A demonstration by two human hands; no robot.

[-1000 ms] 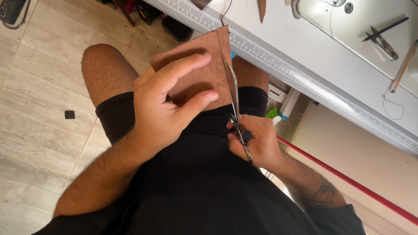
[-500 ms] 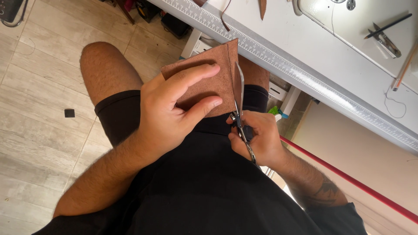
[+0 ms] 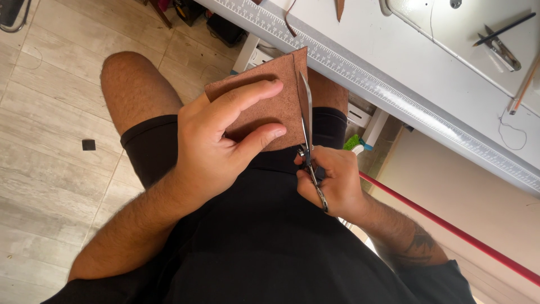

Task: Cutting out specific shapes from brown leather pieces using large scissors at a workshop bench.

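Observation:
My left hand (image 3: 222, 143) grips a flat brown piece of leather (image 3: 270, 95) above my lap, fingers on top and thumb beneath. My right hand (image 3: 332, 180) is closed on a pair of metal scissors (image 3: 308, 141). The blades point away from me and run along the leather's right edge, where a narrow strip is parting from the sheet. I am seated in black shorts and a black shirt, knees under a table.
A white worktable (image 3: 394, 50) with a ruler strip along its edge (image 3: 360, 76) lies ahead. A small pair of snips (image 3: 500, 50), a pencil and loose thread sit on it. A red bar (image 3: 450, 231) runs at my right. Light wood floor (image 3: 50, 112) at left.
The leather and both hands have shifted slightly. The scissor blades have advanced further up the right edge of the leather.

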